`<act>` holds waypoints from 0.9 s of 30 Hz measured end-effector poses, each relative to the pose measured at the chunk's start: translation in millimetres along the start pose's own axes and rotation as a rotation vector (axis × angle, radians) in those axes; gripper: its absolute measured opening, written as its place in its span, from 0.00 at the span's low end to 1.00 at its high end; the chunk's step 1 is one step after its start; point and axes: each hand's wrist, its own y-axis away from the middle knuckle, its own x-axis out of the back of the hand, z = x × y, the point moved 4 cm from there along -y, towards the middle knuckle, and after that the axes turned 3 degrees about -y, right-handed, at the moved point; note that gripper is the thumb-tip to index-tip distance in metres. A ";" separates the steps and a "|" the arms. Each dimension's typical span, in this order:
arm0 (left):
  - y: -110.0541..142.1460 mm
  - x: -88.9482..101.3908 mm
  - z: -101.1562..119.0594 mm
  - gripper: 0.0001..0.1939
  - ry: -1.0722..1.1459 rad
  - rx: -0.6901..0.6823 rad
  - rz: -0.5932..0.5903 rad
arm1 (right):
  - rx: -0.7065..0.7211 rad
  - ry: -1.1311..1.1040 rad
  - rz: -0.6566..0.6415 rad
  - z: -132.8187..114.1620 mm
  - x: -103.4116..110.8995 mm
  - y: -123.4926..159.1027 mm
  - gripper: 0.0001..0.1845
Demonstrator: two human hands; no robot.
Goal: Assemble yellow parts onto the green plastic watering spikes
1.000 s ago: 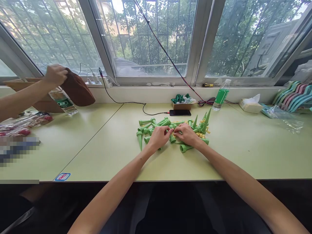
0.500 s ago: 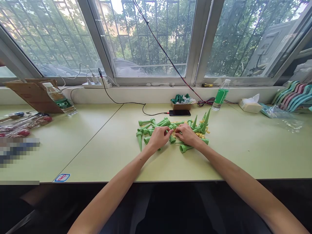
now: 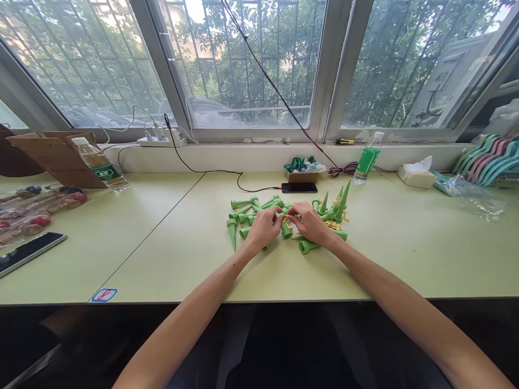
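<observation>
Above the middle of the counter (image 3: 182,254), the left hand (image 3: 264,227) and the right hand (image 3: 310,222) are brought close together, with fingers bent toward thumbs. In each grip only a narrow opening is left, and a small yellow piece (image 3: 286,218) is seen at the fingertips; by which grip it is held cannot be told.

Around and beneath the hands, green spikes (image 3: 232,233) are scattered, some with ribbed, open ends. To the right, several green cones (image 3: 344,200) are stood point up, and yellow pieces (image 3: 334,225) are heaped beside the right hand.

On the far side, a black phone (image 3: 299,187) is laid just before a small box (image 3: 302,177). Farther right, a green-labelled bottle (image 3: 367,159) and a tissue pack (image 3: 417,176) are placed.
</observation>
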 end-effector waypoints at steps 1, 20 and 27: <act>-0.1 0.1 0.3 0.10 0.002 -0.001 -0.002 | 0.003 -0.011 0.004 -0.7 0.2 -0.1 0.06; -1.0 5.4 5.9 0.11 0.000 -0.048 0.028 | -0.015 -0.131 0.012 -13.0 3.9 1.4 0.04; 0.1 6.2 1.1 0.12 -0.016 -0.073 0.056 | 0.081 -0.058 0.003 -11.9 1.3 2.8 0.06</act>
